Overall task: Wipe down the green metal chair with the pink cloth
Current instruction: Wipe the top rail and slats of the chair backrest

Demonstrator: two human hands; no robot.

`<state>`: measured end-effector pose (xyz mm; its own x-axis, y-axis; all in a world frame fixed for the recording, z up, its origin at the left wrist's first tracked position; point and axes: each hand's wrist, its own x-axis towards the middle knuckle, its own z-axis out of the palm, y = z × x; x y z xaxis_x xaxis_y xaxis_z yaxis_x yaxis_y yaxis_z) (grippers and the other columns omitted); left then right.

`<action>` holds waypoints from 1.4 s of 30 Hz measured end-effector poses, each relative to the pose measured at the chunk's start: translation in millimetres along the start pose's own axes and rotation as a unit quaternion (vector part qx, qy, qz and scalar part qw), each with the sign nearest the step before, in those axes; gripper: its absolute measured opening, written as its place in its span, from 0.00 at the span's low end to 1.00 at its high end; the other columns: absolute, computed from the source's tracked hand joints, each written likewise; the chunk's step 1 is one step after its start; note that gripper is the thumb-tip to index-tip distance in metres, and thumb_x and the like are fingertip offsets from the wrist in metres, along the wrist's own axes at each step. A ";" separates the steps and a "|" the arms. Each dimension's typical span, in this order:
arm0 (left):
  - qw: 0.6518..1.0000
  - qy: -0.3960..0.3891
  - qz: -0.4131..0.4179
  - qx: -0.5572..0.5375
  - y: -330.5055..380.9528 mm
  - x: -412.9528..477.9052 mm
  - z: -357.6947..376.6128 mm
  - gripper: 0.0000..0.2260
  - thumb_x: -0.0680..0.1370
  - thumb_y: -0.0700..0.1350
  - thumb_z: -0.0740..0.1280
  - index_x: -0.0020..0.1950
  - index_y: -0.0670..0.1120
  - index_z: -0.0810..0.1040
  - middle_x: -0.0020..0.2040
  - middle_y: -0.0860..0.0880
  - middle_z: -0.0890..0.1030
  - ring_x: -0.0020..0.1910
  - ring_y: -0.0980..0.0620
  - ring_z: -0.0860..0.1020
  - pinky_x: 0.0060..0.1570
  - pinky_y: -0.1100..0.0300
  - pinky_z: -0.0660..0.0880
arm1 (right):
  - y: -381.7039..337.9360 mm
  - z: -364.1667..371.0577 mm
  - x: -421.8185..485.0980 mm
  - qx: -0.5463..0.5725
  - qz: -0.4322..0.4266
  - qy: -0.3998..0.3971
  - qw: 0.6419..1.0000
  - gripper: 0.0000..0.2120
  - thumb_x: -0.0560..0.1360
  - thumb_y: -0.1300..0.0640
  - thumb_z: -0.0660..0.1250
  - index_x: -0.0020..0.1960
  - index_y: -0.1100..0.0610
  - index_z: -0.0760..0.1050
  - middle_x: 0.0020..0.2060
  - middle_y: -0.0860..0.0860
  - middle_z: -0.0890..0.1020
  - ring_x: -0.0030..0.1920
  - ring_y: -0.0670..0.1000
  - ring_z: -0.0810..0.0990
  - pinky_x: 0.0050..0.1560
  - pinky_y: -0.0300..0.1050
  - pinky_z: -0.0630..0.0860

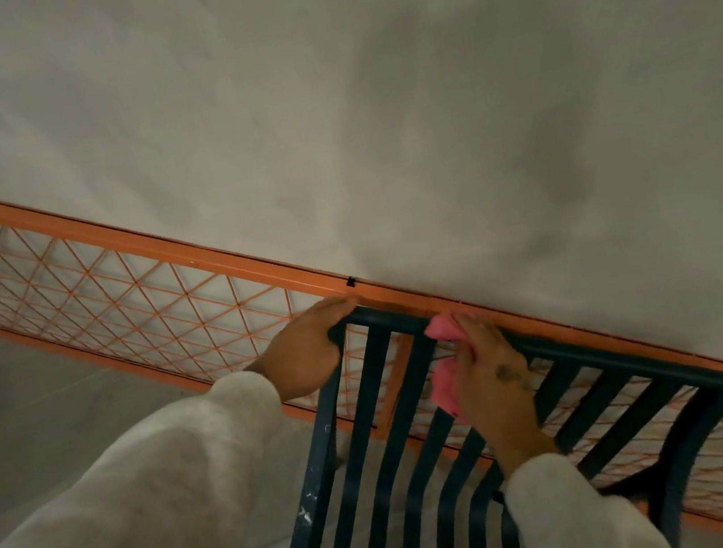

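- The chair (621,364) stands right below me, dark green metal. Its back faces a fence, and its top rail runs slantwise from upper left to lower right.
- The flat slats (374,436) of the back drop from that rail towards me. The left post carries white flecks low down.
- The cloth (440,327) is pink and sits bunched on the top rail, left of its middle. One wad sticks out past my fingertips and another fold hangs below the rail beside my palm.
- My right hand (492,376) lies over the cloth and holds it against the rail, fingers folded down over both. My thumb is hidden, so I cannot tell how it lies. There is a small dark mark on the back of this hand.
- My left hand (310,352) clasps the chair's upper left corner, fingers curled over the bend of the rail. It is apart from the cloth, with two slats between.
- Both arms wear pale, fuzzy sleeves (129,519) down to the wrist.
- Just behind the chair is an orange fence (110,238), a frame filled with diagonal wire mesh. A small black clip sits on its top bar near my left fingertips.
- Beyond the fence is a grey, blotchy wall (372,108).
- The grey floor (39,392) shows at lower left.
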<state>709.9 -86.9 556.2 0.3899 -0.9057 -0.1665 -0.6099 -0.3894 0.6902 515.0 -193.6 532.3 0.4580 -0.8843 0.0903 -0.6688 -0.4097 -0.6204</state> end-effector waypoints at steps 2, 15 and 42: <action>0.996 0.000 -0.033 -0.081 -4.7 -2.6 -4.2 0.29 0.78 0.31 0.57 0.76 0.52 0.59 0.76 0.53 0.60 0.74 0.53 0.61 0.67 0.65 0.56 | -30.1 23.5 4.6 -0.028 -0.063 -0.035 0.997 0.23 0.78 0.60 0.65 0.72 0.50 0.69 0.69 0.51 0.72 0.61 0.56 0.78 0.64 0.52 0.74; 0.920 0.016 -0.180 -0.347 -56.6 -1.6 0.7 0.36 0.75 0.34 0.63 0.77 0.55 0.52 0.60 0.44 0.80 0.57 0.47 0.79 0.55 0.56 0.75 | -26.7 115.9 14.3 -0.280 -0.383 -0.076 0.877 0.38 0.76 0.60 0.67 0.79 0.50 0.51 0.80 0.50 0.49 0.46 0.54 0.79 0.41 0.49 0.79; 0.892 -0.048 -0.272 -0.358 -150.8 -95.0 114.5 0.28 0.76 0.28 0.59 0.75 0.45 0.60 0.63 0.44 0.79 0.61 0.49 0.78 0.61 0.52 0.75 | 17.7 167.5 -53.3 0.048 -0.249 -0.198 0.947 0.25 0.73 0.56 0.66 0.69 0.44 0.69 0.72 0.39 0.63 0.72 0.39 0.65 0.66 0.48 0.74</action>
<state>685.8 38.8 387.3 0.4112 -0.6388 -0.6502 0.2619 -0.6005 0.7555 576.8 -116.2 386.0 0.8990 -0.4255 0.1039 -0.2635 -0.7149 -0.6476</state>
